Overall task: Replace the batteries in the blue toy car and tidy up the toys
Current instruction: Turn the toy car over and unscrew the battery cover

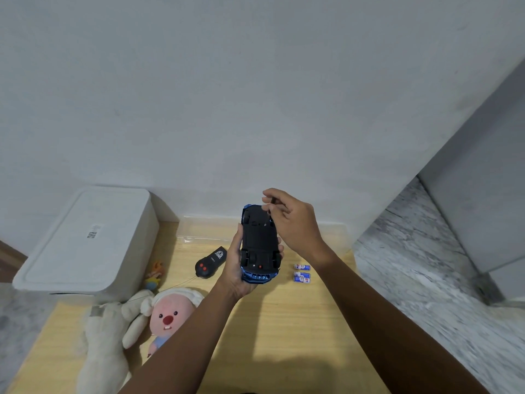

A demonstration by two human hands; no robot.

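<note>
The left hand (pixel 238 268) grips the blue toy car (pixel 260 245), held underside up above the wooden tabletop (pixel 284 322). The right hand (pixel 292 220) pinches a thin screwdriver (pixel 270 209), its tip on the car's far end. Two batteries (pixel 302 273) lie near the right edge. A black remote control (pixel 210 261) lies mid-table; a pink plush toy (pixel 170 317) and a white plush rabbit (pixel 108 339) lie by the left edge.

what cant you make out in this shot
Head view only:
- Thin tool pinched by the right hand: too small to tell its tip or whether it meets the car.
- Car's top: faces away, underside shown; left hand covers one side.
- Battery labels: too small to read.
- Small toy beside the box: blurred.
</note>
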